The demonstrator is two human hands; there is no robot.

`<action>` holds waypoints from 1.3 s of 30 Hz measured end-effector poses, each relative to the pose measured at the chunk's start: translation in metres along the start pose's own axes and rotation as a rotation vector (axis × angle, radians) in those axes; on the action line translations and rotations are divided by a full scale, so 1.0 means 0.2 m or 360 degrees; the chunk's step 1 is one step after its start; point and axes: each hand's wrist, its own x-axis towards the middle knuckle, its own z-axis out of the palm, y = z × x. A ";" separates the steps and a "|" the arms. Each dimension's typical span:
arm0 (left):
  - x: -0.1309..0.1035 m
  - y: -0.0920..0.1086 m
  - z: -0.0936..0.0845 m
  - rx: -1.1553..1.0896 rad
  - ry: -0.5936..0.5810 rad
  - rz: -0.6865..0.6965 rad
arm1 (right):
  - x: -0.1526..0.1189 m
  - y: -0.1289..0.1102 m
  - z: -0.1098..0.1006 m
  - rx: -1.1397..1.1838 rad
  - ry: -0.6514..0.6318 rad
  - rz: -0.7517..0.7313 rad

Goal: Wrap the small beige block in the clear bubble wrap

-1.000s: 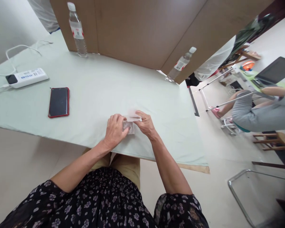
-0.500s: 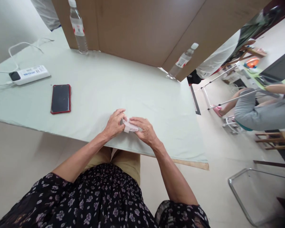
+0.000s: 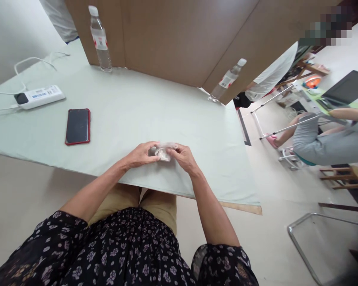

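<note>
Near the front edge of the cloth-covered table, a small clear, whitish plastic item (image 3: pixel 163 153) is between my two hands. My left hand (image 3: pixel 141 154) grips its left side, with the thumb below and the fingers above. On the other side, my right hand (image 3: pixel 183 157) pinches the item with thumb and fingertips. The item looks crinkled and see-through, and what is inside it is too small to make out.
A phone with a red case (image 3: pixel 78 126) and a white power strip (image 3: pixel 40 96) with cables lie to the left. Two water bottles (image 3: pixel 101 45) (image 3: pixel 226 81) stand against a cardboard panel (image 3: pixel 167 39). A seated person (image 3: pixel 331 137) is at the right.
The plastic item has turned and now shows a loose upper edge between my hands. My left hand has shifted slightly left, and my right fingers have closed in on the item.
</note>
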 end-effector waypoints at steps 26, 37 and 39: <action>0.01 0.03 0.06 -0.0991 -0.0023 -0.0380 | -0.03 0.10 0.00 -0.0440 -0.0110 -0.0143; 0.08 -0.03 0.06 -0.0968 -0.0003 -0.0362 | -0.04 0.07 0.02 -0.0059 0.0033 -0.0022; 0.08 -0.03 0.07 -0.0984 -0.0002 -0.0354 | -0.04 0.07 0.03 0.0067 0.0060 0.0027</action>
